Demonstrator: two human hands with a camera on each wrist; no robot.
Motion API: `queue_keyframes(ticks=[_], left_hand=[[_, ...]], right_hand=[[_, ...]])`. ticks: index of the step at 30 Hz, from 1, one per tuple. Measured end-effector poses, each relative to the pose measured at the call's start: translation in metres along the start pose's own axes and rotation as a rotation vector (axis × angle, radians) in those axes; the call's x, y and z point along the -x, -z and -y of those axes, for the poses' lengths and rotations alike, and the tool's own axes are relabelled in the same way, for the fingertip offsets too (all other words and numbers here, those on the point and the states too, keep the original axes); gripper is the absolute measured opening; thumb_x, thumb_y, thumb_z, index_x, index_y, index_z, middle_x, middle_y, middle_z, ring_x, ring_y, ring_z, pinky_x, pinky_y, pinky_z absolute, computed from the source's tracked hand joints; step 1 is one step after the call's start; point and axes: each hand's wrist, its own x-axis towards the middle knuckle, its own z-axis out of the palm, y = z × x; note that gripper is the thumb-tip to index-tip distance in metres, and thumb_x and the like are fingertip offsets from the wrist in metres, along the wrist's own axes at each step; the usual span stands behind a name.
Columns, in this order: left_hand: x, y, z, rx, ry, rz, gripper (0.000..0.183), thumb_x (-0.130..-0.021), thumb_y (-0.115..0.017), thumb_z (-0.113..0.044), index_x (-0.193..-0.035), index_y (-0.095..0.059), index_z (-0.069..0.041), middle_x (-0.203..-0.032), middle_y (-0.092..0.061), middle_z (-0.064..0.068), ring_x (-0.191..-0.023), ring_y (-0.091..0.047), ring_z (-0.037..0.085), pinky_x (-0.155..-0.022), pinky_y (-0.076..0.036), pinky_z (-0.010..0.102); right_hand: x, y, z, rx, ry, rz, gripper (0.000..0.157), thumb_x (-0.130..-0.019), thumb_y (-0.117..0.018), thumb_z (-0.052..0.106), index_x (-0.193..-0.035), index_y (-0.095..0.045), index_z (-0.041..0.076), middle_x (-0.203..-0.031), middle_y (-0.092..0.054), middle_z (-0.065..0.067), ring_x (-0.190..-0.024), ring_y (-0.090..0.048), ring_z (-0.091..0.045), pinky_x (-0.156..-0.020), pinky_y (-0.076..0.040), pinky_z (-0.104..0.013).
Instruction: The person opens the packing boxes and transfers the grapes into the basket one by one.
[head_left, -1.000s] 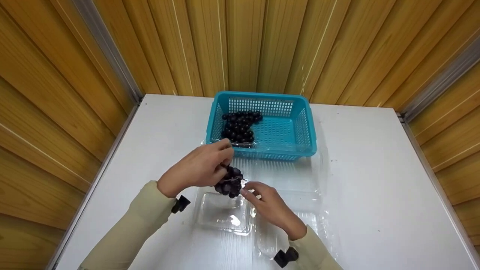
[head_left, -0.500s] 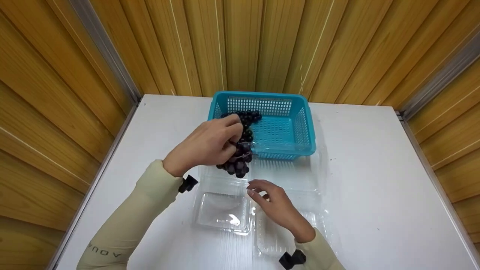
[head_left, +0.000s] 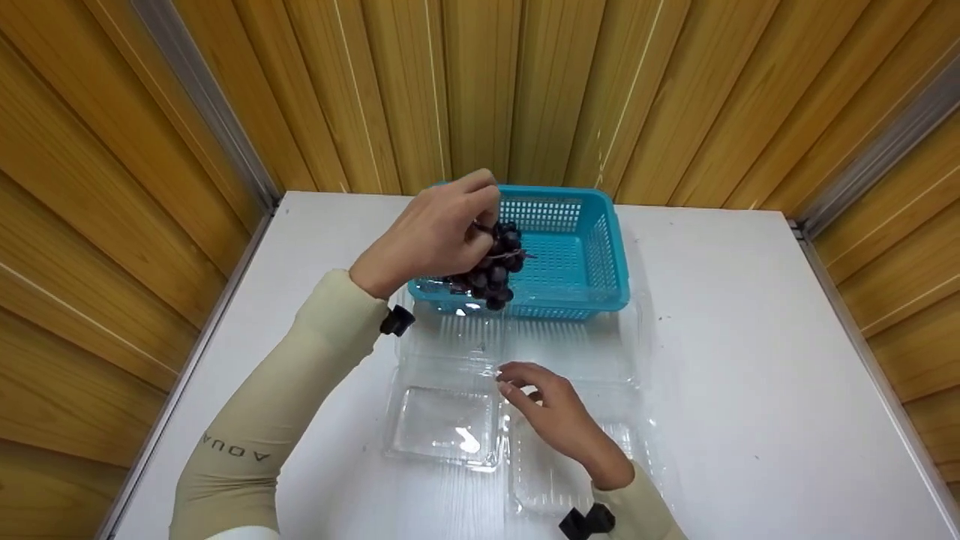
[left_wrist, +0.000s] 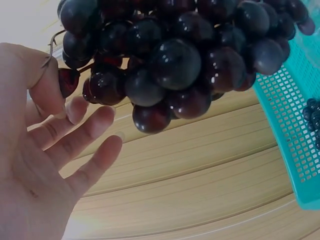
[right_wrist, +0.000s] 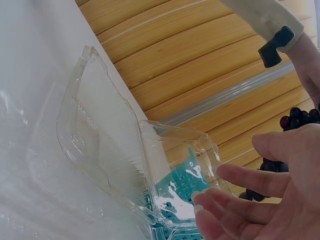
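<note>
My left hand [head_left: 450,229] pinches a bunch of dark grapes [head_left: 495,279] by its stem between thumb and forefinger. The other fingers spread loosely below in the left wrist view, where the grapes [left_wrist: 175,65] fill the top. The bunch overlaps the front left of a turquoise basket [head_left: 621,255] in the head view. Low over the table, my right hand [head_left: 551,409] has relaxed fingers at the inner corner of a hinged clear plastic box [head_left: 442,424]. Its fingertips overlap the raised lid [right_wrist: 175,137] in the right wrist view, with nothing held.
Inside the basket lie more grapes [left_wrist: 314,117], mostly hidden by my left hand in the head view. A second clear box [head_left: 547,469] sits beside the first, its lid leaning toward the basket. Wood-patterned walls [head_left: 555,90] enclose the white table [head_left: 735,360].
My left hand has carried the grapes up and away from the near clear box to above the basket. My right hand has let go of the bunch's side and shifted slightly right.
</note>
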Motion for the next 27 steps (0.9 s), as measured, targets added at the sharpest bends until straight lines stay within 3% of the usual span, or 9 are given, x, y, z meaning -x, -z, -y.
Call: queue_keyframes(ticks=[6,18,27], left_hand=[[-0.019,-0.001,0.006,0.034,0.043,0.013,0.005,-0.08,-0.046,-0.007,-0.079,-0.049,-0.011,-0.084,-0.042,0.001,-0.066,-0.04,0.014,-0.056,-0.033,0.025],[-0.06,-0.003,0.018,0.01,0.073,-0.08,0.005,-0.08,-0.043,-0.006,-0.078,-0.046,-0.01,-0.084,-0.039,0.001,-0.065,-0.034,0.015,-0.056,-0.027,0.024],[-0.082,-0.015,0.025,0.003,0.176,-0.043,0.006,-0.08,-0.043,-0.007,-0.078,-0.046,-0.012,-0.086,-0.038,-0.002,-0.068,-0.037,0.014,-0.058,-0.029,0.023]], right_hand=[[0.002,-0.001,-0.002,-0.017,-0.009,-0.003,0.031,-0.091,-0.049,0.044,-0.112,-0.061,0.025,-0.124,-0.057,0.0,-0.104,-0.058,-0.015,-0.081,-0.049,-0.034],[0.006,-0.006,-0.001,-0.031,-0.018,-0.029,0.029,-0.091,-0.05,0.041,-0.112,-0.061,0.024,-0.124,-0.057,0.002,-0.101,-0.059,-0.013,-0.08,-0.05,-0.033],[0.011,-0.009,-0.001,-0.049,-0.026,-0.054,0.029,-0.091,-0.051,0.041,-0.11,-0.062,0.023,-0.122,-0.058,0.001,-0.102,-0.059,-0.015,-0.08,-0.05,-0.033]])
